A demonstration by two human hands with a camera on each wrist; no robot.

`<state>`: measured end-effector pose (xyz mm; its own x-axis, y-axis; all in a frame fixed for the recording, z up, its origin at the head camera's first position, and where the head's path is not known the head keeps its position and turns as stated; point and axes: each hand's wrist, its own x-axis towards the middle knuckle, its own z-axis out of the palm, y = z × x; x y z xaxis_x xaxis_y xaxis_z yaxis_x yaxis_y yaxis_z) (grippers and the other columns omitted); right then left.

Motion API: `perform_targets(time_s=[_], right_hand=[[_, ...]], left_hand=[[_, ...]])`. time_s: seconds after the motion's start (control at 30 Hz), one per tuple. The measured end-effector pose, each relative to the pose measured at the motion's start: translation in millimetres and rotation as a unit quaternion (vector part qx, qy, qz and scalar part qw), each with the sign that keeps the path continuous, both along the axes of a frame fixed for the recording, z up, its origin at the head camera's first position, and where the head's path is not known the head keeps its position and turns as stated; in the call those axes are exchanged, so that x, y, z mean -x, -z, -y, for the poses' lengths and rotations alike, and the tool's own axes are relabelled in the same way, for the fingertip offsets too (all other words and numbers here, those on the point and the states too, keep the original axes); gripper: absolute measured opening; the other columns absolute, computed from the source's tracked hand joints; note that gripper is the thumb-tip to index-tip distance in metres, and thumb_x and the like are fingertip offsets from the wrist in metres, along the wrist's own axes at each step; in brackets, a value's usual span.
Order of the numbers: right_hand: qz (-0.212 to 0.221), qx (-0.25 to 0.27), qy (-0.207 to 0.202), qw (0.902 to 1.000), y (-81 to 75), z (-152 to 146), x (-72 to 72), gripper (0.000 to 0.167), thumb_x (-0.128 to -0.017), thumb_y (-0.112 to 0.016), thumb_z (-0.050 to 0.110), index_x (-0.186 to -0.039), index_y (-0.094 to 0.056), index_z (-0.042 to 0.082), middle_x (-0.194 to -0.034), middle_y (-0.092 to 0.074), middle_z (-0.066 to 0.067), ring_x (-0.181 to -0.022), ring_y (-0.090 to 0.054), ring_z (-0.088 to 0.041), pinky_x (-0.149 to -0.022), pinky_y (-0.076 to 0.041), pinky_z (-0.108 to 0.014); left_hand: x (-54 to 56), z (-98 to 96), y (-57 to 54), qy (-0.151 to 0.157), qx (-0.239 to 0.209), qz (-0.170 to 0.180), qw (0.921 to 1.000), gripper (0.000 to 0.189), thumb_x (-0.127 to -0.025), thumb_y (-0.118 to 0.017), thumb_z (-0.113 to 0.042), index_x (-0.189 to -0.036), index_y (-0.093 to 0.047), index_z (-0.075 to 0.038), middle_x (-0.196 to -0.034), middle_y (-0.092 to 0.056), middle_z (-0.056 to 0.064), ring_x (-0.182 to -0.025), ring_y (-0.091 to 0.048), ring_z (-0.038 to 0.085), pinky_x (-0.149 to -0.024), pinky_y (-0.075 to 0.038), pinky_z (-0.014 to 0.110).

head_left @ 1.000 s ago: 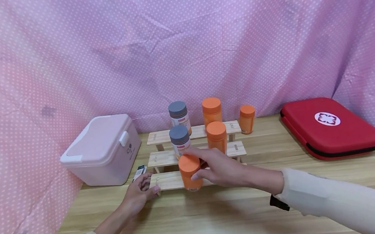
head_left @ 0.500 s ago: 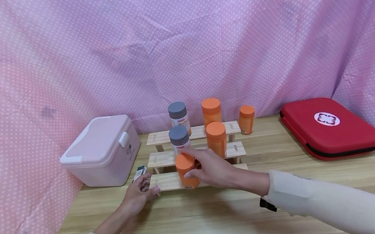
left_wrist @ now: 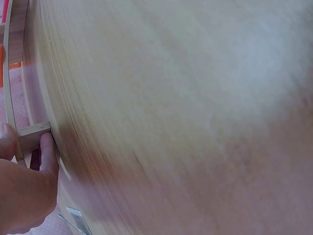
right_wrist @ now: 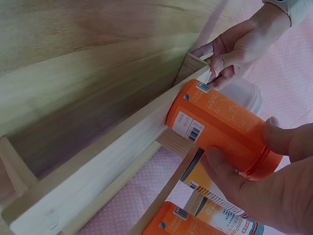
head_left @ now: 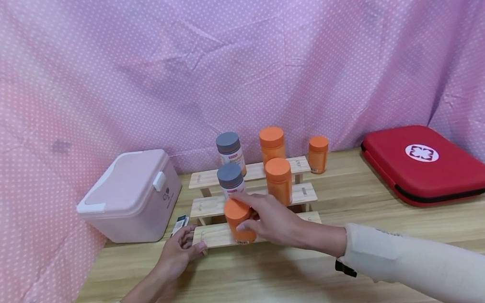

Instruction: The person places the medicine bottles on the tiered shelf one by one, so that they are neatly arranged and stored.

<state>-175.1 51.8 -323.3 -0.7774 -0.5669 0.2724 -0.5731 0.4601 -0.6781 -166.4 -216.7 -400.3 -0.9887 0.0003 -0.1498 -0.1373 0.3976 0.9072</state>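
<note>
In the head view my right hand (head_left: 274,218) holds an orange bottle (head_left: 237,212) by its upper part, between thumb and fingers. The bottle's base meets the lowest step of a three-tier wooden rack (head_left: 213,236), left of its middle; in the right wrist view the orange bottle (right_wrist: 220,125) appears to touch the plank. My left hand (head_left: 175,253) grips the left end of that step, and the left wrist view has the left hand's fingers (left_wrist: 48,152) against the rack's leg. Directly behind the held bottle, a grey-capped bottle (head_left: 230,176) stands on the middle step, partly covered.
An orange bottle (head_left: 279,182) shares the middle step. The top step carries a grey-capped bottle (head_left: 230,155) and an orange bottle (head_left: 272,144). A smaller orange bottle (head_left: 318,154) stands right of the rack. A pale pink box (head_left: 129,197) is left, a red case (head_left: 427,164) right.
My right hand has shifted left and slightly back with the orange bottle, most of it in the first half second. The left hand keeps its grip on the rack.
</note>
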Motion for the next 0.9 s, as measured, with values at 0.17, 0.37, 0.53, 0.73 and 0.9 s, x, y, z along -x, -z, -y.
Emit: perform_targets(time_s=[0.17,0.37,0.53,0.73,0.9], right_hand=[[-0.024,-0.065,0.019,0.9974,-2.8,-6,-9.7,0.079,-0.086,-0.072,0.031,-0.152,-0.030,0.023,-0.123,-0.056,-0.009,-0.097,-0.058,-0.018,-0.081,-0.053,-0.030],[-0.094,-0.108,0.027,0.9893,-16.7,-30,-28.9,0.078,-0.087,-0.069,0.038,-0.152,-0.029,0.023,-0.137,-0.048,-0.007,-0.117,-0.054,-0.019,-0.091,-0.052,-0.039],[-0.169,-0.098,0.036,0.9802,-20.4,-65,-39.4,0.068,-0.087,-0.073,0.028,-0.146,-0.041,0.018,-0.137,-0.050,-0.006,-0.120,-0.053,-0.021,-0.094,-0.051,-0.041],[-0.171,-0.092,0.096,0.9762,-19.8,-112,-42.8,0.060,-0.086,-0.074,0.026,-0.140,-0.049,0.016,-0.134,-0.054,-0.007,-0.115,-0.058,-0.026,-0.089,-0.053,-0.046],[-0.156,-0.068,0.149,0.9741,-21.7,-152,-18.4,0.058,-0.085,-0.075,0.019,-0.137,-0.051,0.009,-0.131,-0.056,-0.012,-0.110,-0.058,-0.032,-0.087,-0.051,-0.053]], left_hand=[[-0.4,-0.4,-0.1,0.002,-0.001,0.000,1.0000,0.063,-0.086,-0.071,-0.008,-0.140,-0.040,0.003,-0.126,-0.056,0.024,-0.115,-0.056,0.033,-0.091,-0.053,0.031],[0.3,-0.4,-0.1,0.000,0.014,-0.001,0.9999,0.063,-0.086,-0.071,-0.010,-0.139,-0.040,0.003,-0.126,-0.057,0.023,-0.113,-0.058,0.031,-0.090,-0.053,0.031],[0.7,-1.3,0.1,-0.004,0.005,0.003,1.0000,0.063,-0.086,-0.071,-0.008,-0.140,-0.040,0.003,-0.126,-0.057,0.023,-0.112,-0.058,0.031,-0.088,-0.053,0.030],[0.6,-1.8,1.3,-0.001,-0.010,-0.010,0.9999,0.058,-0.086,-0.071,-0.004,-0.136,-0.043,0.006,-0.123,-0.056,0.023,-0.111,-0.057,0.031,-0.086,-0.054,0.028],[1.3,-1.6,1.3,0.000,0.013,-0.019,0.9997,0.057,-0.085,-0.072,-0.006,-0.134,-0.046,0.005,-0.124,-0.055,0.023,-0.115,-0.055,0.033,-0.096,-0.050,0.037]])
